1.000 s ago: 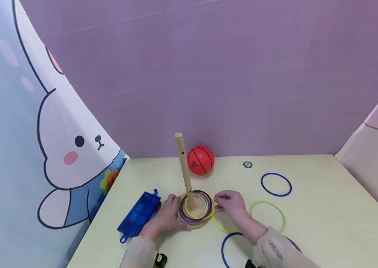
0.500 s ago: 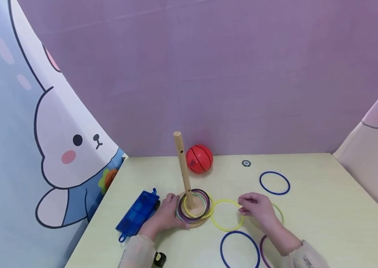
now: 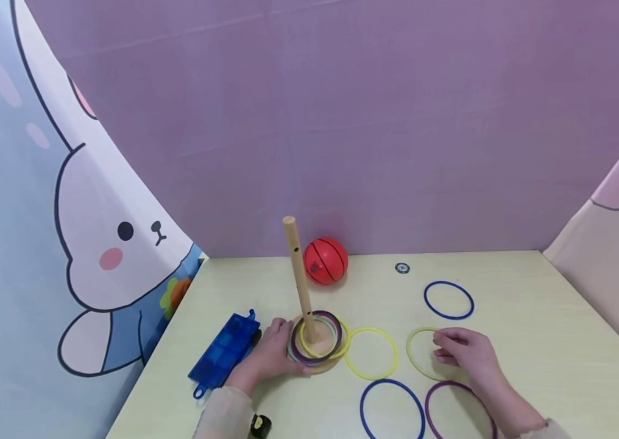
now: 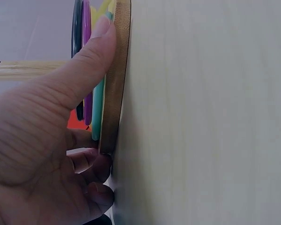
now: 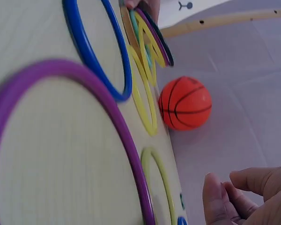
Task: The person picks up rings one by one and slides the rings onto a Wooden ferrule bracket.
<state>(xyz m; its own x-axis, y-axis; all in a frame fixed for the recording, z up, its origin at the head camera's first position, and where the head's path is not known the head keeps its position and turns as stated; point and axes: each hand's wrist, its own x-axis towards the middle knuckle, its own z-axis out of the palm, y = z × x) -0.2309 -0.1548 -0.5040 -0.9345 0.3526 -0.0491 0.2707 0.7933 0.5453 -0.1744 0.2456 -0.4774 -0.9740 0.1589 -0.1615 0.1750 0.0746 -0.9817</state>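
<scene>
A wooden ring-toss stand (image 3: pixel 300 274) stands upright left of centre, several thin rings looped round its post. In the left wrist view, its round base (image 4: pixel 117 70) carries a teal ring (image 4: pixel 97 112), a purple ring (image 4: pixel 87 110) and a black ring (image 4: pixel 77 28). My left hand (image 3: pixel 272 355) grips the base's left edge, thumb in front and fingers behind. My right hand (image 3: pixel 468 350) hovers at the right side of a yellow-green ring (image 3: pixel 408 350) on the table; thumb and fingers are bent, apart, and hold nothing.
Loose on the table lie a yellow ring (image 3: pixel 397 353), a blue ring (image 3: pixel 361 405), a purple ring (image 3: pixel 427 407) and a farther blue ring (image 3: pixel 446 282). A red ball (image 3: pixel 326 261), a small round chip (image 3: pixel 403 267), a blue plastic case (image 3: pixel 227 347) and a black object (image 3: pixel 261 425) sit around.
My right hand has let go of the yellow ring beside the stand and moved right to the yellow-green ring. My left hand stays on the base.
</scene>
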